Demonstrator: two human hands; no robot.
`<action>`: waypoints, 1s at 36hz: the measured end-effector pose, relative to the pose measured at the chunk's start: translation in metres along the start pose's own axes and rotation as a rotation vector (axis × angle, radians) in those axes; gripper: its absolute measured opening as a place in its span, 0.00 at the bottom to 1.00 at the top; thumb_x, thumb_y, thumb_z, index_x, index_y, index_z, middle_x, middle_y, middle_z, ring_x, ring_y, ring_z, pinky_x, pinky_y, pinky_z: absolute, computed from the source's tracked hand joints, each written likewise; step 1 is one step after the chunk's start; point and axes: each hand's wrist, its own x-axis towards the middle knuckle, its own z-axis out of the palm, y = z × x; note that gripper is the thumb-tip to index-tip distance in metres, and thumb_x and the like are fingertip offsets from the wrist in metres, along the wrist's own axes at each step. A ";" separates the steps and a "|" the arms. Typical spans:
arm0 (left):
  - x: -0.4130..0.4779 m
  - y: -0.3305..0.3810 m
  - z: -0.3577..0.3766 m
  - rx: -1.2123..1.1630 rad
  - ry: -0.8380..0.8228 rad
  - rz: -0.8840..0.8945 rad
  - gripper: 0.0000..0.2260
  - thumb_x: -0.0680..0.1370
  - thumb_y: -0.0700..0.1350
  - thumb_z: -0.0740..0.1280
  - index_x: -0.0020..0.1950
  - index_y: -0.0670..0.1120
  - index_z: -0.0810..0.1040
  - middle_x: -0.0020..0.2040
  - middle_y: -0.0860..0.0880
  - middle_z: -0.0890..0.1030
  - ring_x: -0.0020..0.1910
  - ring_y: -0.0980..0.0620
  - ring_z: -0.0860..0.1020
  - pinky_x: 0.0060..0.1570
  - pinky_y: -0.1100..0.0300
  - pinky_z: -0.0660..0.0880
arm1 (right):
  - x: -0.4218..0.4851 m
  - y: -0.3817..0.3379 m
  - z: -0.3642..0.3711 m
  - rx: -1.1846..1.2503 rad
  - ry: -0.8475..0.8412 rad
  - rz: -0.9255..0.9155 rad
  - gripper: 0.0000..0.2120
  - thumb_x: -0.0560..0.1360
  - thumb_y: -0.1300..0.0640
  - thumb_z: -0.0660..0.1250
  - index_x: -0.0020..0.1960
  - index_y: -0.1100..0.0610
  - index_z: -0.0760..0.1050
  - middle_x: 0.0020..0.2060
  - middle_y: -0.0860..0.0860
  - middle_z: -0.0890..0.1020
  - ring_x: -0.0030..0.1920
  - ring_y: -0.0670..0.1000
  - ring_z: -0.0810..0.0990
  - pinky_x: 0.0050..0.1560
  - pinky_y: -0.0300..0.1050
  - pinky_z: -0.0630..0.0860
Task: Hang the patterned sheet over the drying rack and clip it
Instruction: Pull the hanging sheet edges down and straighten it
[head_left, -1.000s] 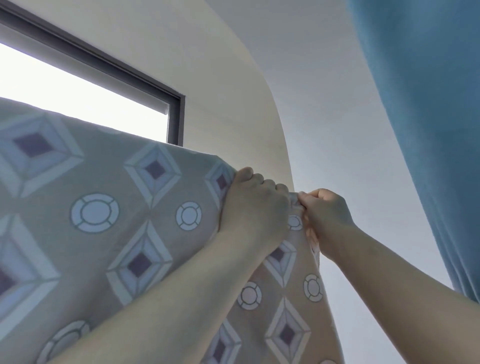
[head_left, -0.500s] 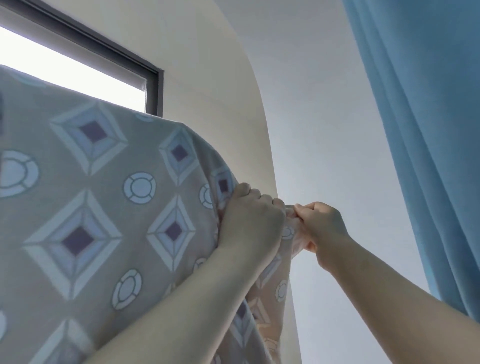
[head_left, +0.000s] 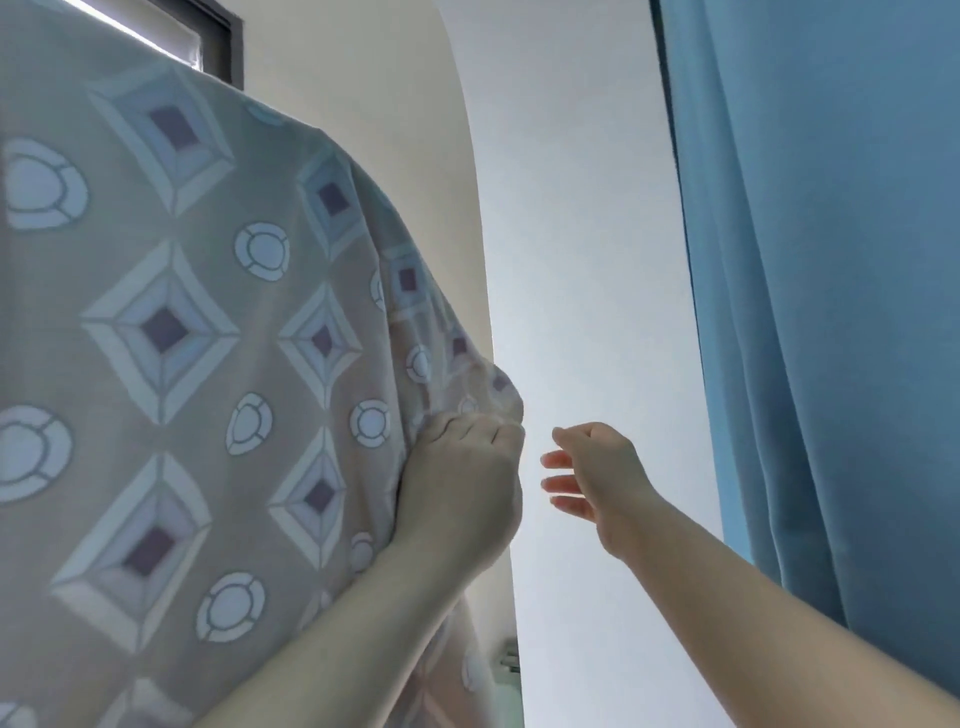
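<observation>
The right hand (head_left: 597, 480) has let go of the patterned sheet (head_left: 171, 332), fingers now spread just beside its bunched edge, while the left hand (head_left: 460, 488) stays clenched on that edge, the sheet draped overhead; clipping likely comes next.

My left hand (head_left: 460, 488) is raised overhead, fingers curled into a fist that bunches the edge of the grey-beige sheet printed with blue diamonds and rings (head_left: 208, 322). My bare left forearm (head_left: 337, 623) rises from below. My right hand (head_left: 592, 475) hangs just beside the left, not touching it, fingers loosely spread and holding nothing. My right forearm (head_left: 753, 613) reaches up from the lower right.
</observation>
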 end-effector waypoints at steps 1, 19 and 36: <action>-0.006 0.002 0.002 -0.024 -0.019 -0.009 0.16 0.66 0.39 0.53 0.38 0.46 0.80 0.34 0.50 0.82 0.35 0.48 0.80 0.46 0.60 0.63 | -0.005 0.005 -0.001 -0.029 0.006 -0.007 0.05 0.78 0.57 0.60 0.45 0.57 0.70 0.40 0.53 0.77 0.34 0.51 0.76 0.37 0.43 0.73; -0.150 0.067 0.062 -0.159 -0.323 -0.069 0.16 0.65 0.43 0.55 0.42 0.48 0.81 0.43 0.51 0.82 0.41 0.50 0.81 0.42 0.58 0.75 | -0.086 0.149 -0.073 -0.752 0.001 0.007 0.05 0.76 0.52 0.62 0.51 0.49 0.68 0.49 0.45 0.75 0.47 0.47 0.74 0.46 0.42 0.71; -0.259 0.110 0.141 0.025 -0.533 -0.270 0.28 0.57 0.45 0.78 0.52 0.47 0.71 0.56 0.44 0.80 0.56 0.43 0.79 0.57 0.45 0.64 | -0.086 0.263 -0.116 -1.156 -0.463 -0.031 0.21 0.78 0.50 0.59 0.69 0.49 0.63 0.69 0.44 0.66 0.68 0.50 0.64 0.64 0.44 0.61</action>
